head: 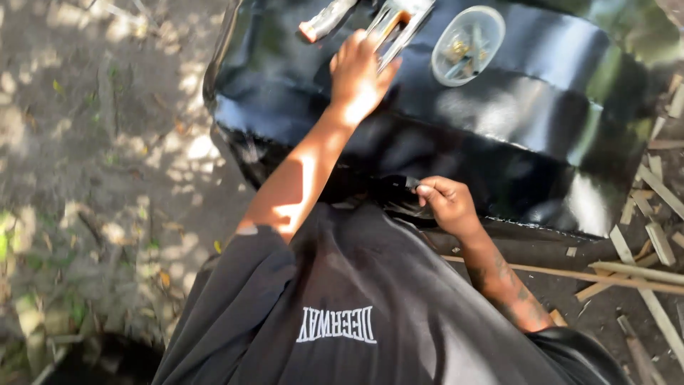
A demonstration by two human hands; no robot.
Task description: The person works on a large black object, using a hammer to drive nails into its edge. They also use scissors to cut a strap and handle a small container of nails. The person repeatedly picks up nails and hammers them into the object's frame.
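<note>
The left hand grips a metal stapler lying on glossy black sheeting stretched over the surface, while the right hand pinches the sheeting's near edge, a clear tub of screws beside the stapler.

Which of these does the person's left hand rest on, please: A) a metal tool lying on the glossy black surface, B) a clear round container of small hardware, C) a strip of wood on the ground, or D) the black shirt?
A: the left hand lies over the metal tool on the glossy black surface, while the clear round container sits apart to its right.
</note>
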